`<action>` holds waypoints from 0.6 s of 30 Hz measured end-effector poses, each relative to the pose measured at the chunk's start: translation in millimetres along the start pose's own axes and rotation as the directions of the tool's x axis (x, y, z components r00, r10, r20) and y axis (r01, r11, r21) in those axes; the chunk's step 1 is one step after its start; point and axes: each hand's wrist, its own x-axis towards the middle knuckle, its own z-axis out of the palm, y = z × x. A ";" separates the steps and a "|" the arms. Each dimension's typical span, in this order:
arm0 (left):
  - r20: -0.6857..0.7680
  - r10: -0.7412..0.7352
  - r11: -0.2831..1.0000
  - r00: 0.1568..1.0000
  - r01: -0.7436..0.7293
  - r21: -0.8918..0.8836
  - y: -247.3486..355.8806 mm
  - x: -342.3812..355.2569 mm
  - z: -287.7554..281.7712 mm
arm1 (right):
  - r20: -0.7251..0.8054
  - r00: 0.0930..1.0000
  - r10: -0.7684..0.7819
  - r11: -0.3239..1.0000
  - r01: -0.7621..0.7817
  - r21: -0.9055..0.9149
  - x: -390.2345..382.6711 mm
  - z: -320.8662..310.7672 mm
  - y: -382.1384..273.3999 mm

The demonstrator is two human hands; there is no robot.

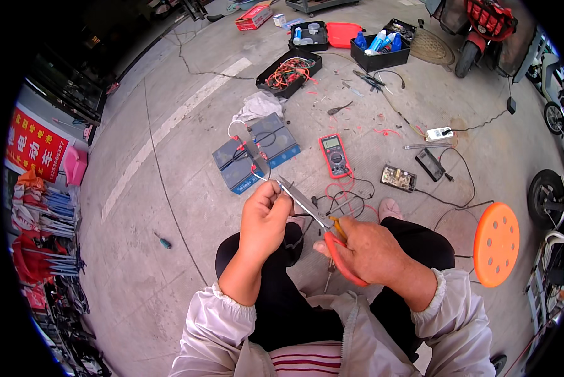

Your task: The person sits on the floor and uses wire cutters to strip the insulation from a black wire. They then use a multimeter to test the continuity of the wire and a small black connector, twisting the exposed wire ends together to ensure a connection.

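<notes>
My right hand (377, 252) is closed around the handles of large scissors (343, 259) with orange-red grips. Their long metal blades (306, 201) point forward and left, passing close by my left fingers. My left hand (266, 217) is closed in a pinch on a thin wire, its fingers hiding part of it. Just beyond stand two blue-grey block batteries, a nearer one (235, 164) and a farther one (276, 139), with short leads on top. A red multimeter (335, 156) lies face up right of them, its leads (351, 191) tangled on the floor.
An opened circuit-board unit (398, 178) lies beside its black cover (430, 164) and a white power strip (439, 134). An orange stool (497, 245) stands at right. Farther off are a wire-filled black box (288, 72) and a bottle-filled box (382, 55). A screwdriver (162, 240) lies at left.
</notes>
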 end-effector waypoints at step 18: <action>0.072 0.131 0.990 0.989 -0.134 0.043 3.2 -3.7 -6.2 | 0.113 0.993 0.044 0.995 -0.054 0.089 3.0 -11.0 0.6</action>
